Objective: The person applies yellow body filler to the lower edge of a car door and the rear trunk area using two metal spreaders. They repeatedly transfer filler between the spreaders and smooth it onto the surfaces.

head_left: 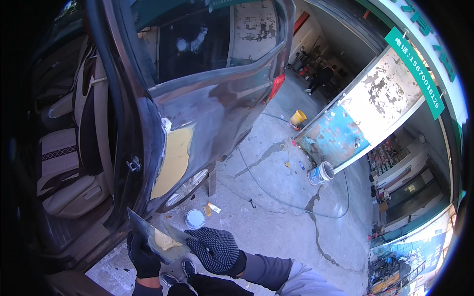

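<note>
My left hand, in a black glove, grips a flat metal plate with cream-coloured putty on it. My right hand, in a dotted dark glove, holds a thin spreader against the putty on the plate. Above them is the brown car's rear panel, with a large patch of pale yellow filler over the wheel arch. A round tin with a pale blue lid and a small tube lie on the ground beside the rear wheel.
The car's open doorway is at left. On the cracked concrete are a hose, a yellow bucket and a white pail beside a peeling pillar. A person in dark clothes is bent inside the garage.
</note>
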`<state>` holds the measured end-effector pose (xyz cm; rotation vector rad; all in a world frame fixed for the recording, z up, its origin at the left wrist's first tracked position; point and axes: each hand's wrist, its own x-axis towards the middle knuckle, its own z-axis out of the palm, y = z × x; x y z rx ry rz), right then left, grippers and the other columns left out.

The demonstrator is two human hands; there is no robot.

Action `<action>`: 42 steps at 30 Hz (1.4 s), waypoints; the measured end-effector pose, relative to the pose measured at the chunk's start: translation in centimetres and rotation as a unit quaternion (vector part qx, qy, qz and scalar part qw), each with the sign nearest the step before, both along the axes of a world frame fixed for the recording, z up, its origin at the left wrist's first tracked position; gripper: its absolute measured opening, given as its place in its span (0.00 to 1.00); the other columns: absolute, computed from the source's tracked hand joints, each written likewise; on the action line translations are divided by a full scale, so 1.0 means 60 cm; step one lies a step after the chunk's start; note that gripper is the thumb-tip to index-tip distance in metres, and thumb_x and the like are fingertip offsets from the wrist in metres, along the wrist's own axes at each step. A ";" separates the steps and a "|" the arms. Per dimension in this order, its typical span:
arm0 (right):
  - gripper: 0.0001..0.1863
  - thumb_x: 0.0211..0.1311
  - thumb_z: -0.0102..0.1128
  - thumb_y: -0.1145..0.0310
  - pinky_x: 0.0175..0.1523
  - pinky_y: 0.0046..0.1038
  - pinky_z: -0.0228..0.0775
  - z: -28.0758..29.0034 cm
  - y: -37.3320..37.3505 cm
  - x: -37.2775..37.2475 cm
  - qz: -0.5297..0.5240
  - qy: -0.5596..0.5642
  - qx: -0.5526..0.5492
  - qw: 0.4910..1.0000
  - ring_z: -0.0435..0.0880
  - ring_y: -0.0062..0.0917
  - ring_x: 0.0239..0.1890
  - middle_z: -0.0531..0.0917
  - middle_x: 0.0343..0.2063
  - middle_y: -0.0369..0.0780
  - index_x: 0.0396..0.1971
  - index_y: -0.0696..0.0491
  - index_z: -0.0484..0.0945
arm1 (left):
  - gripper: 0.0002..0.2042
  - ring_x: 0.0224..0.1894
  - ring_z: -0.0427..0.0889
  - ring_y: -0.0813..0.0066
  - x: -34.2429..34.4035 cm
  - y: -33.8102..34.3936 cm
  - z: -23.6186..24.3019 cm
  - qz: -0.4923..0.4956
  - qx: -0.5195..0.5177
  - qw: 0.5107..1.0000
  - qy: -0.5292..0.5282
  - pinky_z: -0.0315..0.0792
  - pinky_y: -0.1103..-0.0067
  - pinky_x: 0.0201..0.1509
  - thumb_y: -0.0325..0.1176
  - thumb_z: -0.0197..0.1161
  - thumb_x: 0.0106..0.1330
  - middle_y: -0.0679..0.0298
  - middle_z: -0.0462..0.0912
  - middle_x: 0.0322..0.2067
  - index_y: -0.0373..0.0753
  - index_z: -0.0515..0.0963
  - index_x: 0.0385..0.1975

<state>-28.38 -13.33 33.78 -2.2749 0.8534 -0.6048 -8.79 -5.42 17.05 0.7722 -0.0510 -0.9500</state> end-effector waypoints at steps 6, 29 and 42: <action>0.20 0.65 0.60 0.72 0.47 0.35 0.81 -0.005 -0.002 -0.012 0.166 0.096 0.032 0.981 0.86 0.40 0.44 0.85 0.46 0.50 0.56 0.58 0.79 | 0.10 0.48 0.79 0.71 0.017 -0.003 0.040 -0.003 -0.010 1.000 -0.028 0.72 0.73 0.56 0.35 0.51 0.74 0.63 0.79 0.40 0.37 0.77 0.45; 0.18 0.63 0.61 0.78 0.52 0.38 0.78 -0.174 -0.064 -0.009 0.146 -0.076 0.018 0.986 0.85 0.45 0.49 0.82 0.50 0.52 0.54 0.57 0.79 | 0.15 0.34 0.85 0.70 -0.089 0.042 0.007 -0.186 0.035 0.935 0.299 0.78 0.75 0.37 0.42 0.52 0.76 0.62 0.84 0.35 0.40 0.78 0.49; 0.13 0.71 0.57 0.67 0.34 0.35 0.73 -0.097 -0.048 -0.043 -0.140 -0.120 0.224 0.957 0.84 0.39 0.28 0.82 0.26 0.48 0.36 0.62 0.81 | 0.08 0.49 0.80 0.69 -0.027 0.057 0.031 -0.082 0.046 0.991 0.092 0.74 0.70 0.55 0.35 0.55 0.71 0.61 0.79 0.41 0.39 0.75 0.41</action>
